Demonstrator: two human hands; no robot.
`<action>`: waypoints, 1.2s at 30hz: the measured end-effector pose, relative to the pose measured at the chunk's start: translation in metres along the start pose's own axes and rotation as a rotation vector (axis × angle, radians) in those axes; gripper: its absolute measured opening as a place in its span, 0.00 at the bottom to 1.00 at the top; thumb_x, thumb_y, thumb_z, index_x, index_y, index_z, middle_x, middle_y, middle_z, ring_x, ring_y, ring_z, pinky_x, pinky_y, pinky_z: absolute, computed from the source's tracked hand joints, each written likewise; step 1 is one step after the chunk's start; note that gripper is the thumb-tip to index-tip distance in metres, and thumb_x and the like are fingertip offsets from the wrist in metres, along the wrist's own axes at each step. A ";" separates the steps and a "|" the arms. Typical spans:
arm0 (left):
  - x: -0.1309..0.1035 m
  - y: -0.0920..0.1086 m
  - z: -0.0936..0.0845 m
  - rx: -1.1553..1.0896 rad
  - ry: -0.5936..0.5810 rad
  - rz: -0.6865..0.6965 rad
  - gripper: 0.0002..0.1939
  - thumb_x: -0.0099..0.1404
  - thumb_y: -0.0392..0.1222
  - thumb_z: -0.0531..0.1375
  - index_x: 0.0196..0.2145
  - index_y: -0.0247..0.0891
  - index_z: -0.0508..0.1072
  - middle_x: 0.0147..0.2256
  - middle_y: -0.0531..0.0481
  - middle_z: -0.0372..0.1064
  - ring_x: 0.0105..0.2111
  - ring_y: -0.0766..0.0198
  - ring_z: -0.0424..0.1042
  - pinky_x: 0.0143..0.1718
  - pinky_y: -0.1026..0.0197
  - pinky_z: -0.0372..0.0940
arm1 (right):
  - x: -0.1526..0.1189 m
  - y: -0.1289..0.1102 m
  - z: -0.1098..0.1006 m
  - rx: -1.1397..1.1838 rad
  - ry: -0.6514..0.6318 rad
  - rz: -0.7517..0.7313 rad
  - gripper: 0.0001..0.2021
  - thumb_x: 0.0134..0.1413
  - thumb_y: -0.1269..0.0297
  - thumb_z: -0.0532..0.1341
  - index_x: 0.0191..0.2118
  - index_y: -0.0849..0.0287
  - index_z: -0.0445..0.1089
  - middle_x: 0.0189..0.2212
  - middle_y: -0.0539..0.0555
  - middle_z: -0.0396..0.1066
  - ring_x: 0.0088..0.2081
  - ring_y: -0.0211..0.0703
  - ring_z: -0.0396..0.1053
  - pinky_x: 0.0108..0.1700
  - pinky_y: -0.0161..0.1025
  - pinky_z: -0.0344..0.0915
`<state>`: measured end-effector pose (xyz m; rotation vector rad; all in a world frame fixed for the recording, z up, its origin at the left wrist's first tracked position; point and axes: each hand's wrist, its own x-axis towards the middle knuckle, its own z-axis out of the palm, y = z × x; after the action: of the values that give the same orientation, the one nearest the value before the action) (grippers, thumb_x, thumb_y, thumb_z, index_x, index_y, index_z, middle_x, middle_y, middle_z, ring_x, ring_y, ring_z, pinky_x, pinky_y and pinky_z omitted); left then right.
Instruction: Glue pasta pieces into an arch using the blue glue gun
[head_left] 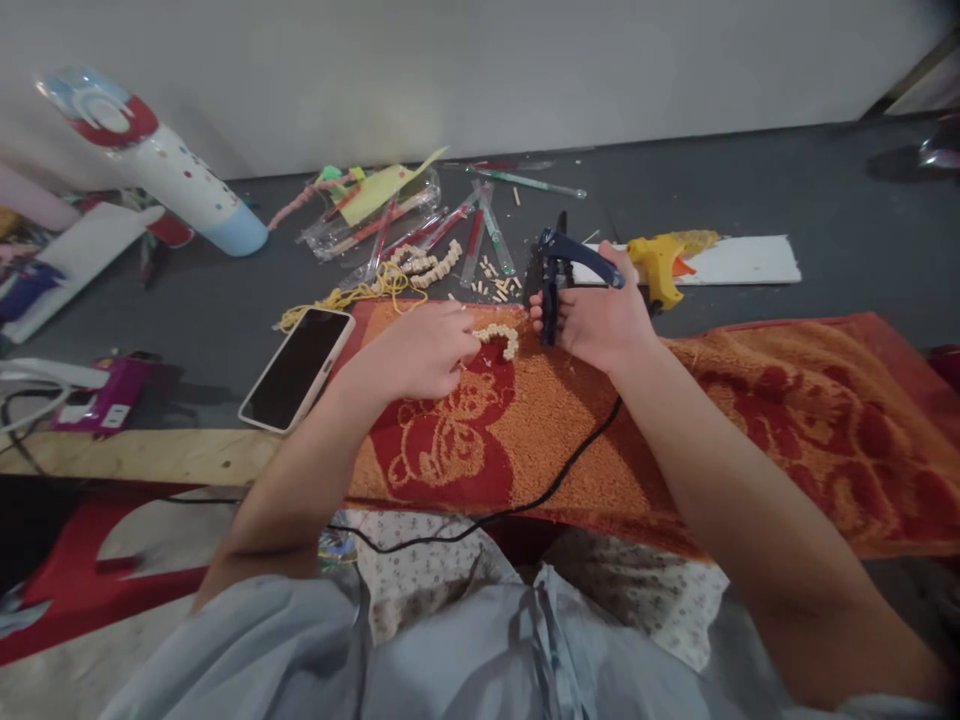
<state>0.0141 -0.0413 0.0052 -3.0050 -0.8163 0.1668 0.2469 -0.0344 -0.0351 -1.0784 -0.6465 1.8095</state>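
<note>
My right hand [600,320] grips a dark blue glue gun [555,275] upright, nozzle pointing down toward the orange and red towel [750,420]. Its black cord [555,480] trails back across the towel to my lap. My left hand [427,350] rests on the towel, fingers pinching a short curved row of small cream wooden beads [501,337] just left of the gun.
A phone [298,368] lies face up left of the towel. Behind it lie yellow cord [352,295], more bead strings [424,265], loose beads, clear tubes [480,235], a yellow glue gun [660,262] on a white board [742,262], and a white dotted cylinder [172,180].
</note>
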 end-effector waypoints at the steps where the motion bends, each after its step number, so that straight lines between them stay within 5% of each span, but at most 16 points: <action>1: 0.000 0.000 0.001 0.007 -0.004 -0.005 0.05 0.56 0.33 0.57 0.24 0.37 0.71 0.30 0.46 0.66 0.34 0.60 0.64 0.35 0.57 0.59 | 0.000 0.000 0.000 0.005 0.001 -0.001 0.33 0.51 0.28 0.46 0.31 0.54 0.70 0.29 0.57 0.70 0.40 0.51 0.70 0.45 0.52 0.70; 36: 0.008 0.004 0.006 -0.056 -0.047 0.039 0.05 0.59 0.34 0.56 0.28 0.36 0.71 0.32 0.45 0.70 0.35 0.59 0.66 0.36 0.57 0.58 | 0.004 0.002 -0.004 0.048 -0.012 0.017 0.33 0.50 0.26 0.48 0.33 0.53 0.68 0.34 0.57 0.72 0.46 0.54 0.71 0.46 0.55 0.71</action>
<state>0.0226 -0.0407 -0.0017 -3.0816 -0.7793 0.2200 0.2492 -0.0320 -0.0398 -1.0446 -0.5991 1.8382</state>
